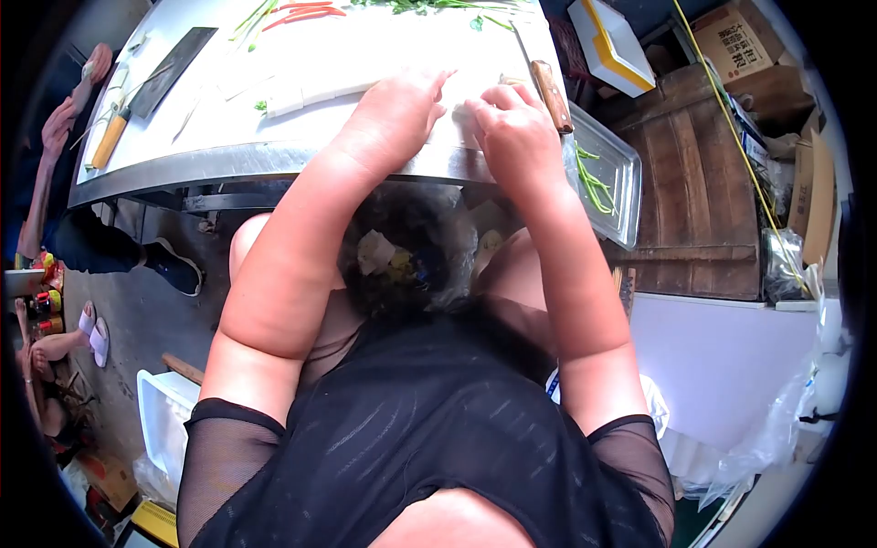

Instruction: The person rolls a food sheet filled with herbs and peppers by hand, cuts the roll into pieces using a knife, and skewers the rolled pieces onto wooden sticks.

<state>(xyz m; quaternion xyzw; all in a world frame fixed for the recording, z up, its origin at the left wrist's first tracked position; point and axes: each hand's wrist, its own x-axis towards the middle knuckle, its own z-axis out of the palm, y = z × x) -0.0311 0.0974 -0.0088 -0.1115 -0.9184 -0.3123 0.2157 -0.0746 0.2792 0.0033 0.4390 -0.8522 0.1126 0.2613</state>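
Over the white tabletop (251, 128), my left hand (416, 96) reaches out with its fingers stretched and a little apart. Nothing shows in its grip, though glare washes out the surface beneath it. A long white strip (315, 94) lies to its left, partly behind my forearm. My right hand (516, 123) is closed, fingers curled down at the table; whatever they hold is hidden. A small pale brown piece (512, 80) sits just beyond those fingers. Close on the right lies a knife with a wooden handle (551, 96), its blade pointing away.
A cleaver (174, 71) lies at the table's left, with red chilies (303, 14) and green herbs (411, 5) at the back. Right of the table, a clear tray (626, 196) holds green stalks (594, 183). A lined bin (411, 247) stands between my knees. Another person's hand (59, 123) is at left.
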